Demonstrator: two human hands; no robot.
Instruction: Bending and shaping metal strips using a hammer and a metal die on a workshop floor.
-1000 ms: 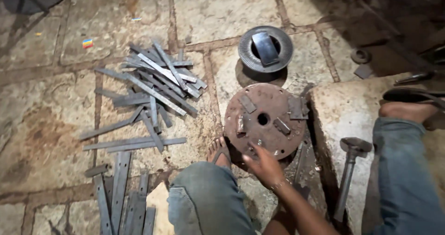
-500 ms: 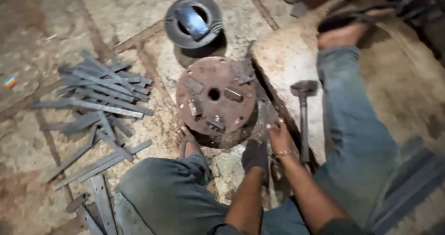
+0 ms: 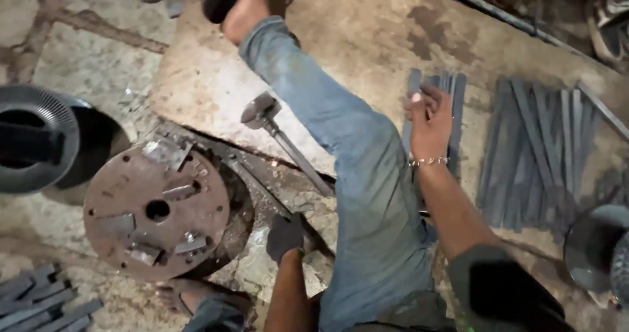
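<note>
My right hand [image 3: 430, 119] lies on a small stack of flat grey metal strips [image 3: 455, 102] on the stone slab [image 3: 209, 76], its fingers curled over the top ones. My left hand [image 3: 286, 237], in a dark glove, rests low on the rough ground, just right of a rusty round metal disc [image 3: 157, 211] with small blocks fixed on it. Whether the glove holds anything is unclear. My jeans-clad leg [image 3: 347, 148] stretches across the slab between the two hands.
A hammer [image 3: 262, 112] lies on the slab beside my leg. More grey strips [image 3: 544, 148] are spread out to the right, others at the bottom left [image 3: 39, 299]. A dark ribbed ring [image 3: 33, 138] sits at the left, a round metal vessel [image 3: 599, 247] at the right.
My view has swung to the right. My right hand has left the disc's edge and reached across my leg to the strips on the slab. My gloved left hand stays by the disc.
</note>
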